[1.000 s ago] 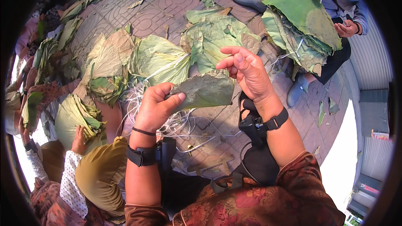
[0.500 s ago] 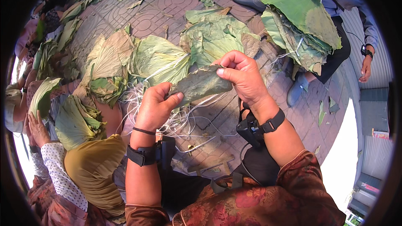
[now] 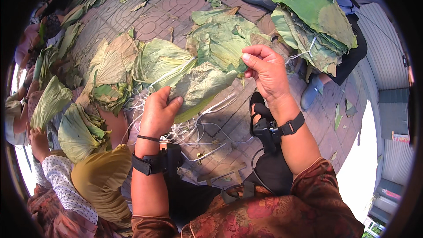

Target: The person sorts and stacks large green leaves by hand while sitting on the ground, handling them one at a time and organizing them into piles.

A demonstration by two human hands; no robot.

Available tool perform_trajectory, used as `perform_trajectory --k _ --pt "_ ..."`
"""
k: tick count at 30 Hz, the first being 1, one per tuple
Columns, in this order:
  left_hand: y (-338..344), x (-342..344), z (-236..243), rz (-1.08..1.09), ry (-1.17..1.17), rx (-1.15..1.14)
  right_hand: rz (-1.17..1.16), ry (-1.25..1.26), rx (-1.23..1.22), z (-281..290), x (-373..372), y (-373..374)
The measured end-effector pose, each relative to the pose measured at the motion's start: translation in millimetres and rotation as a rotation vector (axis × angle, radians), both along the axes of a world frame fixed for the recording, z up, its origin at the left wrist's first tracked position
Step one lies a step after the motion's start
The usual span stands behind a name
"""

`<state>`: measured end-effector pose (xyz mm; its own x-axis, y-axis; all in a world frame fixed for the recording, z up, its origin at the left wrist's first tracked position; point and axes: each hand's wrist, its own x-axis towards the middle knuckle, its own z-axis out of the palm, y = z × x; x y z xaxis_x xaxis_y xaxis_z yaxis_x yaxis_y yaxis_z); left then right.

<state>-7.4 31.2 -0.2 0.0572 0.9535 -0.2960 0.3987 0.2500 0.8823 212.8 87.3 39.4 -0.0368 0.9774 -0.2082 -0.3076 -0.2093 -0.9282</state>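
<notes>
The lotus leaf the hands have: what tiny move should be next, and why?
Perhaps the right hand should gently draw its corner outward: the lotus leaf looks wrinkled and folded over, the left hand grips one side, and the right seems to pinch the other.

One left hand (image 3: 158, 112) and one right hand (image 3: 268, 70) of the wearer are counted, with one leaf (image 3: 198, 88) between them. Two wrist straps (image 3: 147, 165), one thin wristband (image 3: 148, 138), one black sandal (image 3: 263, 111), two greyish shoes (image 3: 312, 94), one leaf stack (image 3: 319, 26) at upper right and one cord tangle (image 3: 178, 133) are also seen. Cord strands and ground leaves (image 3: 116, 55) are overlapped too closely to be counted.
</notes>
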Motion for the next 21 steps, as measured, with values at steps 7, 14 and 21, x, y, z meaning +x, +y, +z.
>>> perform_trajectory --k 7,14,21 --pt "-1.6 11.8 21.0 0.017 -0.186 -0.028 -0.037 0.013 -0.077 -0.4 3.0 1.4" --pt "-2.7 37.1 26.5 -0.108 0.423 0.423 0.13 0.049 -0.124 -4.0 -23.1 -15.7" --pt "-4.0 69.1 13.7 -0.018 0.523 0.395 0.135 0.129 -0.111 -6.6 -40.6 -24.0"
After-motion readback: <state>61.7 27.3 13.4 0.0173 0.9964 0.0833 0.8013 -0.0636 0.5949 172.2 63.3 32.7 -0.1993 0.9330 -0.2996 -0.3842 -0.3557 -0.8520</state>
